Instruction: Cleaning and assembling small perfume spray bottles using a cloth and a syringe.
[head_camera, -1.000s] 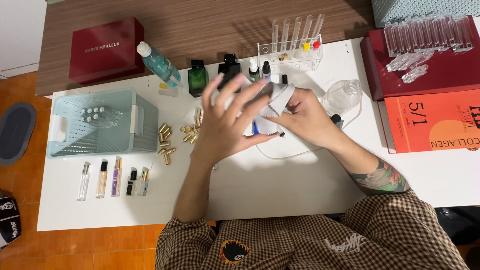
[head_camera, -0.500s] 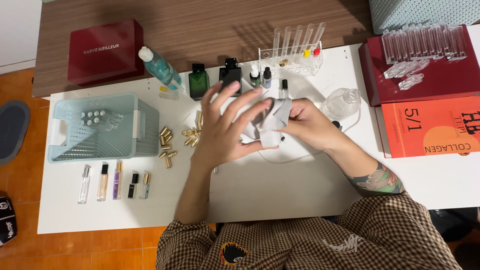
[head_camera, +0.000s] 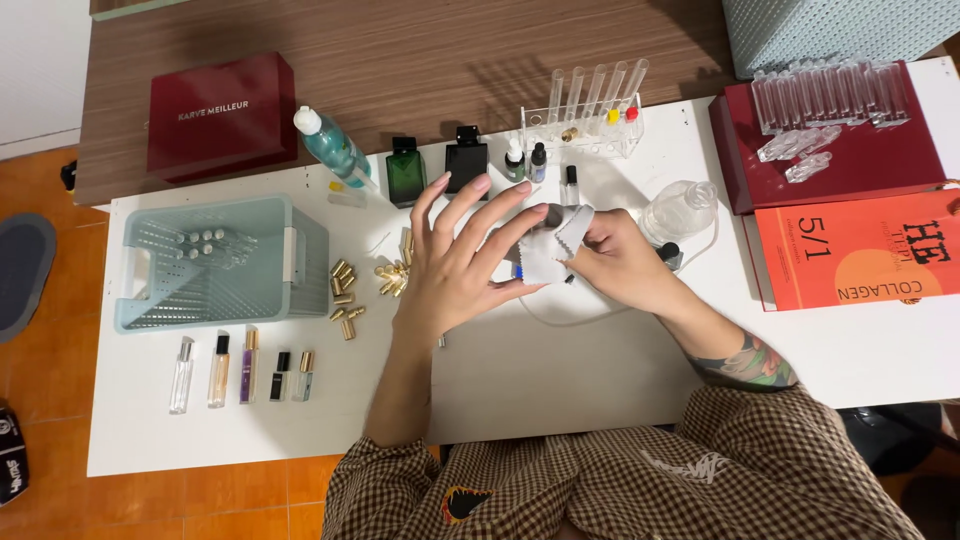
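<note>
From the head camera, looking straight down at the white table (head_camera: 560, 370), both hands meet over its middle. The left hand (head_camera: 455, 265) is spread, fingers long and fanned apart, with the grey cloth (head_camera: 552, 245) lying against its fingertips. The right hand (head_camera: 620, 258) has its fingers pinched narrow on the cloth's far edge. Something small is wrapped inside; a bit of blue and a dark tip peek out beneath, but I cannot tell what it is.

A second ago the cloth sat looser and wider between the hands; now it is bunched tighter and the right hand has closed in on it, while the left has stayed fanned. The hands have shifted very little over the table. To my eye that reads as rubbing or wiping the small thing in the cloth, with the work still in the middle.

Around them: a pale green basket (head_camera: 225, 262) with small vials at the left, a scatter of gold caps (head_camera: 345, 295) beside it, a row of little spray bottles (head_camera: 243, 365) near the table's front edge, a rack of test tubes (head_camera: 585, 110) behind the hands, and a clear round bottle (head_camera: 680, 210) just beside the right hand.
</note>
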